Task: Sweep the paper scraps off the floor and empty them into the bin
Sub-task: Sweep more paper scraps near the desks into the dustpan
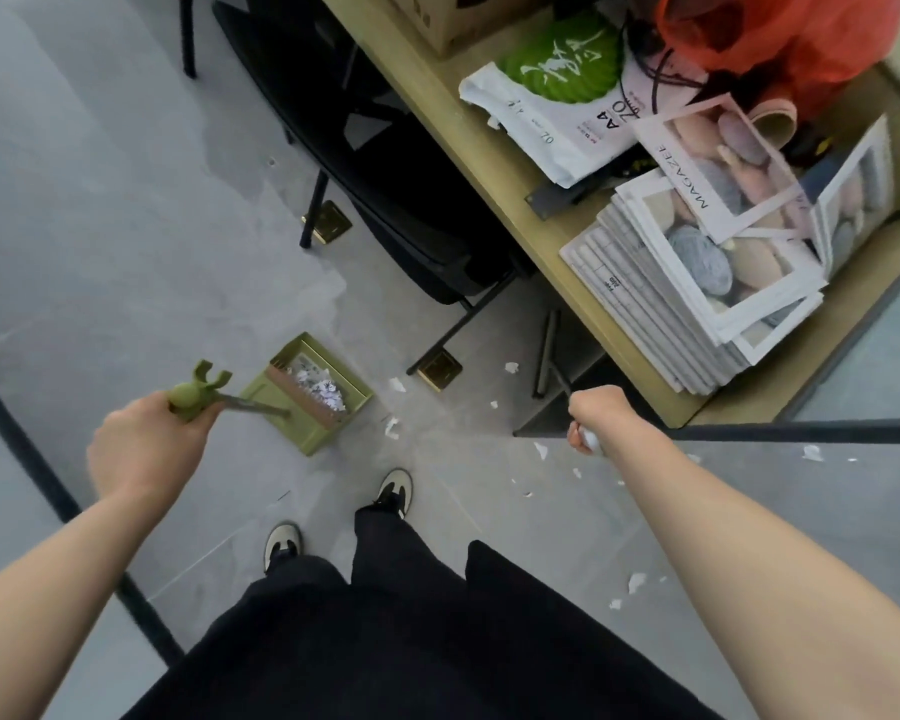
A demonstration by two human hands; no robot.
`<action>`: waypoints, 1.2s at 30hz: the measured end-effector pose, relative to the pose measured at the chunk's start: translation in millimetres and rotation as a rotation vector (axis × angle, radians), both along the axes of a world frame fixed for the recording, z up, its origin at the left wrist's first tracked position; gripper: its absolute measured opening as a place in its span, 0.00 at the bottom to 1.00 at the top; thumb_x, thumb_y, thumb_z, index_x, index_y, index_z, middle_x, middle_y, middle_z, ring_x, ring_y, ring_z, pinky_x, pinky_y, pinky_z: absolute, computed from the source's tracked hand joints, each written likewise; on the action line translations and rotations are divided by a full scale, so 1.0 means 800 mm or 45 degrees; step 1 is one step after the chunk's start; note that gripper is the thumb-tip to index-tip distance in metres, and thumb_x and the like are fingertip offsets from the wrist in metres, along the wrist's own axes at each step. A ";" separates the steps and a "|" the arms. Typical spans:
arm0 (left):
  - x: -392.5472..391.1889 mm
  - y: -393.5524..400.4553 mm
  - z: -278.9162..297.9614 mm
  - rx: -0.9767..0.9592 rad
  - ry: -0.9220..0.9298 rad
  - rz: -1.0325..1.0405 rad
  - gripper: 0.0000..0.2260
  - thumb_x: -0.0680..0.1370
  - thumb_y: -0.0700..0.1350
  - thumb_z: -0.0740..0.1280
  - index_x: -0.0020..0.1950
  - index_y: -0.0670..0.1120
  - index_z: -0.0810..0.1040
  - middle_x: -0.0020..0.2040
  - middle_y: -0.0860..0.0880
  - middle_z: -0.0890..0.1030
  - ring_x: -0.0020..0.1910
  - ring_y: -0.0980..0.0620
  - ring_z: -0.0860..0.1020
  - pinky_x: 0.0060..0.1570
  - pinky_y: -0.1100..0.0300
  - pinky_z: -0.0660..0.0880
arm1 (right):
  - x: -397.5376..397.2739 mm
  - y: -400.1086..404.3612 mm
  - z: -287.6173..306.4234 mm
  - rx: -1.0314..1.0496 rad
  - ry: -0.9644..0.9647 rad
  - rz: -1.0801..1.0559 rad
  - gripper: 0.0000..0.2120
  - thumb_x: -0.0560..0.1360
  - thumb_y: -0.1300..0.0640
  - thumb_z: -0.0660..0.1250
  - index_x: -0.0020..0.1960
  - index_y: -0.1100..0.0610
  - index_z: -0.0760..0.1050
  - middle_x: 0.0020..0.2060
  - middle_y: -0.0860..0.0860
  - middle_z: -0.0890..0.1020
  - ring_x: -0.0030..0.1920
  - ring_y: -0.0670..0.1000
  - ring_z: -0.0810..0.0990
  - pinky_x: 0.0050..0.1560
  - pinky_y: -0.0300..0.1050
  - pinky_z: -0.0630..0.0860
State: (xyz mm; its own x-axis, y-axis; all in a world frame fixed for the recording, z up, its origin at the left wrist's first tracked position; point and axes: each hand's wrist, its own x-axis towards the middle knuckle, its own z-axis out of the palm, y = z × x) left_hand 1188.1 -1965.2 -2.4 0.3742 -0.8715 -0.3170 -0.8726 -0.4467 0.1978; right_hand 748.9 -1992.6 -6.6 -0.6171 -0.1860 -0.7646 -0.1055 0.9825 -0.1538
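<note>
We stand over a grey floor (100,210) with the left hand (146,449) at centre left of the frame, its fingers (198,415) clamped around the green handle (193,394) of a long-handled dustpan (310,394), whose open mouth faces the lower right of the frame. Inside the pan sits a heap of paper scraps (320,389), gathered against the comb-like ridge; the pan rests on the floor just ahead of our shoes (393,491). The right hand (601,415), at centre right, grips a white-tipped pole, apparently the broom handle (591,441), with fingers curled tight about it; the brush end is not clearly visible. Loose scraps (393,427) lie between the two hands, nearest the pan's mouth, with more scattered toward the lower right and below the wooden surface (463,127) stacked with magazines (697,283). By our reading, the right hand is better placed to drag those strays leftward into the pan. No bin appears in view.
</note>
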 end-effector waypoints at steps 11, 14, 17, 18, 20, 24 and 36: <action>-0.023 -0.006 -0.008 -0.041 -0.016 0.076 0.24 0.74 0.68 0.63 0.40 0.46 0.79 0.31 0.45 0.77 0.33 0.40 0.75 0.31 0.52 0.75 | -0.056 -0.025 -0.062 0.085 0.200 0.304 0.02 0.72 0.63 0.62 0.41 0.62 0.72 0.41 0.60 0.74 0.39 0.59 0.73 0.40 0.49 0.72; -0.027 -0.005 -0.007 -0.042 -0.018 0.091 0.23 0.74 0.67 0.64 0.40 0.46 0.78 0.32 0.45 0.77 0.34 0.40 0.75 0.32 0.52 0.74 | -0.054 -0.021 -0.060 0.127 0.220 0.376 0.06 0.74 0.62 0.62 0.49 0.65 0.73 0.45 0.61 0.76 0.42 0.60 0.76 0.41 0.49 0.73; -0.025 -0.001 -0.005 -0.044 -0.027 0.101 0.23 0.75 0.66 0.64 0.40 0.46 0.78 0.32 0.45 0.76 0.34 0.41 0.73 0.32 0.53 0.72 | -0.047 -0.017 -0.061 0.190 0.153 0.458 0.08 0.75 0.61 0.62 0.51 0.66 0.72 0.46 0.61 0.77 0.45 0.60 0.77 0.43 0.48 0.72; -0.024 0.001 -0.005 -0.052 -0.025 0.096 0.23 0.74 0.67 0.64 0.40 0.46 0.79 0.32 0.45 0.77 0.33 0.41 0.73 0.33 0.53 0.72 | -0.046 -0.016 -0.063 0.200 0.110 0.436 0.11 0.75 0.61 0.63 0.54 0.66 0.73 0.47 0.61 0.77 0.45 0.59 0.76 0.44 0.48 0.73; -0.020 0.005 -0.005 -0.062 -0.024 0.084 0.23 0.74 0.67 0.64 0.41 0.46 0.79 0.32 0.46 0.77 0.33 0.41 0.72 0.32 0.53 0.72 | -0.038 -0.012 -0.064 0.220 0.052 0.442 0.14 0.74 0.61 0.63 0.57 0.66 0.73 0.50 0.62 0.79 0.47 0.59 0.79 0.46 0.50 0.76; -0.007 0.024 0.001 -0.068 -0.027 0.079 0.22 0.75 0.66 0.65 0.42 0.46 0.81 0.33 0.45 0.77 0.33 0.42 0.71 0.31 0.55 0.69 | 0.007 0.007 -0.039 0.225 0.048 0.520 0.09 0.77 0.60 0.63 0.55 0.63 0.69 0.52 0.60 0.78 0.54 0.58 0.79 0.53 0.50 0.76; 0.089 0.133 -0.006 -0.108 0.041 0.041 0.20 0.74 0.64 0.67 0.44 0.47 0.81 0.36 0.43 0.81 0.37 0.39 0.77 0.34 0.53 0.73 | 0.170 0.148 0.001 0.211 -0.250 0.405 0.08 0.74 0.69 0.54 0.46 0.57 0.65 0.35 0.56 0.69 0.19 0.48 0.66 0.24 0.33 0.65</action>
State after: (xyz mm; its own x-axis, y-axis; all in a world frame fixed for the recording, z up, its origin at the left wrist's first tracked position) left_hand 1259.1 -1858.8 -7.2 0.3932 -0.8834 -0.2549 -0.8507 -0.4547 0.2638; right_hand 884.8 -1874.1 -6.1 -0.3881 -0.2087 -0.8977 -0.3925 0.9187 -0.0438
